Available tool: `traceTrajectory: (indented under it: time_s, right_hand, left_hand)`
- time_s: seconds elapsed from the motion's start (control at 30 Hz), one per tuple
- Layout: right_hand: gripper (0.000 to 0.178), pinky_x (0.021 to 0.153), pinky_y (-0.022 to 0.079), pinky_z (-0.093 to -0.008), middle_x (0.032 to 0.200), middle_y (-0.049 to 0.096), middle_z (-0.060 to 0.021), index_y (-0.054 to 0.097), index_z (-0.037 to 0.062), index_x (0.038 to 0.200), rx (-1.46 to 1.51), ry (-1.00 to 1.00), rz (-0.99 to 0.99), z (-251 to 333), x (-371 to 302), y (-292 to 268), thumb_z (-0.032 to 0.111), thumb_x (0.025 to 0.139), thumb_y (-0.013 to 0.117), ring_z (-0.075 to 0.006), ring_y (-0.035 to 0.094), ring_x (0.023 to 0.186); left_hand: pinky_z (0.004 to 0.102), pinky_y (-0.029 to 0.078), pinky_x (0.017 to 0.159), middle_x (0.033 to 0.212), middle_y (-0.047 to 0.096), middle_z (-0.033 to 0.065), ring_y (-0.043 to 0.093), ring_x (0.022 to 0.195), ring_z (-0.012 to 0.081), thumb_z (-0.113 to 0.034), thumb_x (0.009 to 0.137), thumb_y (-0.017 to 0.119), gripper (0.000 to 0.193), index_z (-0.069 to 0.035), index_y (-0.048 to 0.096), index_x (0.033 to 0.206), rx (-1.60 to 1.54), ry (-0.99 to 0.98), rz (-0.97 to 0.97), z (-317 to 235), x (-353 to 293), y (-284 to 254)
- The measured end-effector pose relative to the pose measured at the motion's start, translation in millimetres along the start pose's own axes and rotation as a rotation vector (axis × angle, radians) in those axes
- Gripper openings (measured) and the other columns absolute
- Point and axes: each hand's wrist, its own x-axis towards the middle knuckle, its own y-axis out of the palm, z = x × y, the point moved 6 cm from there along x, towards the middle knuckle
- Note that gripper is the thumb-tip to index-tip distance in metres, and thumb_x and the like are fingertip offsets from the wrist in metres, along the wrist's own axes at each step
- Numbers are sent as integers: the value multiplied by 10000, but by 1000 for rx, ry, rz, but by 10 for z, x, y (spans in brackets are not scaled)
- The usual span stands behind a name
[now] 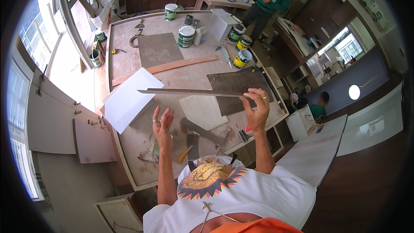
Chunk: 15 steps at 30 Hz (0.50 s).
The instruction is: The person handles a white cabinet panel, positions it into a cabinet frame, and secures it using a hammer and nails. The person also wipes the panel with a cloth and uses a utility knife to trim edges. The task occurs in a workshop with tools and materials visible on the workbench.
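Note:
A long, thin brown strip [189, 92] is held up level above the worktable [172, 101]. My right hand [257, 111] pinches its right end between thumb and fingers, while its other end reaches left over a white sheet [131, 99]. Below the strip, my left hand [163, 128] is raised with fingers apart and nothing in it. On the table beneath lie a cream panel [205, 110], a dark sheet [235, 88] and a dark brown strip [202, 131]. An orange-handled tool [185, 153] rests close to my body.
Several paint cans stand on the far table, including a large white-and-green one [186, 37]. A reddish wooden batten [166, 69] crosses the tabletop. A caulking gun [226, 55] lies right of it. One person [271, 0] stands at the far right; another [319, 105] is low beside the table.

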Motion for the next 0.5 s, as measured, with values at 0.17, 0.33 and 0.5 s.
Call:
traceTrajectory:
  time_s: [0.17, 0.33, 0.5]
  right_hand:
    - [229, 1026, 470, -462, 1080, 698, -72, 734, 83, 978, 16, -2, -9, 15, 6, -17, 49, 774, 833, -291, 644, 1036]
    - [236, 1032, 464, -466, 1074, 702, -46, 739, 109, 981, 16, 0, -22, -12, -16, -18, 76, 771, 842, -270, 654, 1017]
    - [224, 1028, 470, -462, 1076, 700, -73, 735, 85, 977, 17, -3, -4, 20, -2, -17, 60, 779, 836, -288, 644, 1035]
  left_hand:
    - [386, 512, 1050, 1317, 644, 192, 652, 1198, 256, -232, 1070, 555, 504, -43, 384, 1505, 5, 7, 2, -52, -11, 23]
    - [360, 544, 997, 1184, 711, 155, 701, 1086, 235, -188, 1038, 618, 533, -49, 393, 1500, -34, 41, -62, -61, -10, -23]
    - [336, 567, 951, 1068, 740, 117, 725, 996, 215, -166, 1019, 650, 540, -49, 414, 1491, -71, 44, -125, -35, -11, -131]
